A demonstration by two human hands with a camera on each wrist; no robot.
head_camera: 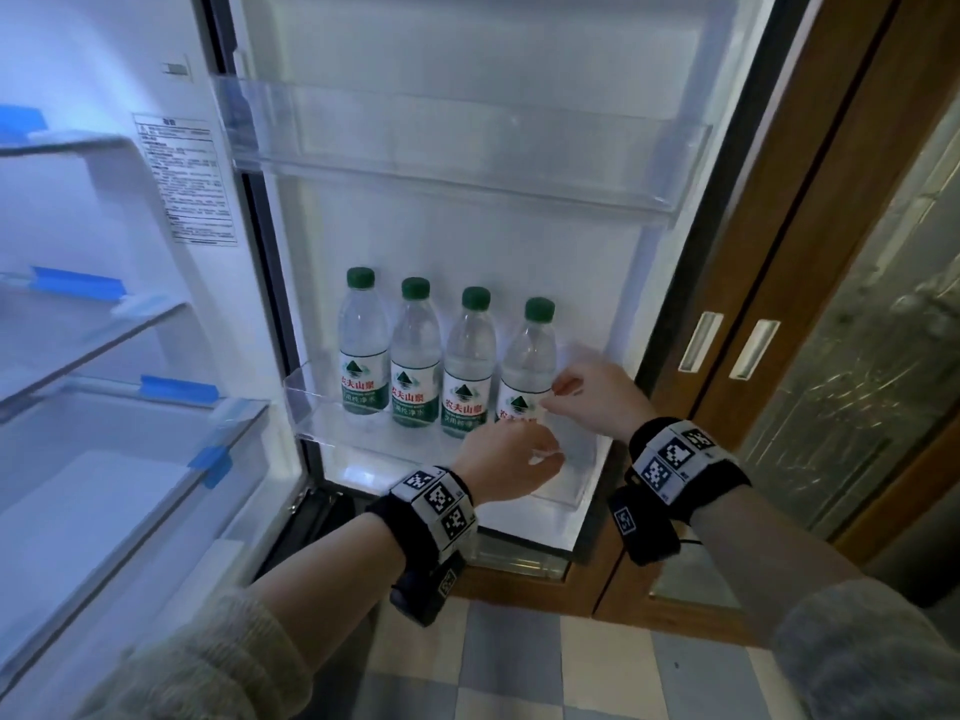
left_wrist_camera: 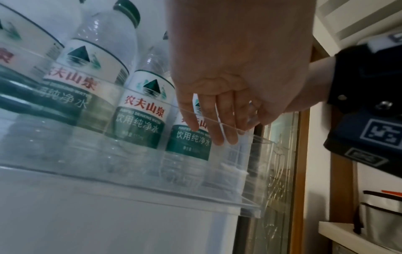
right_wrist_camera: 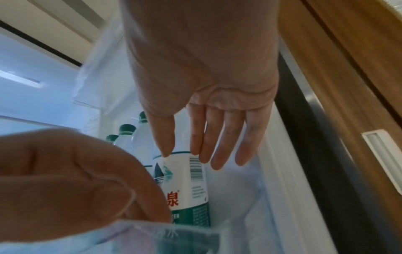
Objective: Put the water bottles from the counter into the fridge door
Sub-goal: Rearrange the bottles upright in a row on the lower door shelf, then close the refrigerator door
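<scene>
Low on the open fridge door, four green-capped water bottles (head_camera: 441, 356) stand in the clear door bin (head_camera: 306, 407). Both hands, left (head_camera: 506, 459) and right (head_camera: 597, 392), hover slack-fingered beside the rightmost bottle, gripping nothing. Placing looks finished; withdrawing comes next.

Cool bluish fridge-interior light; dim surroundings; wide-angle edge bending; wrist views soft, blurred.
</scene>
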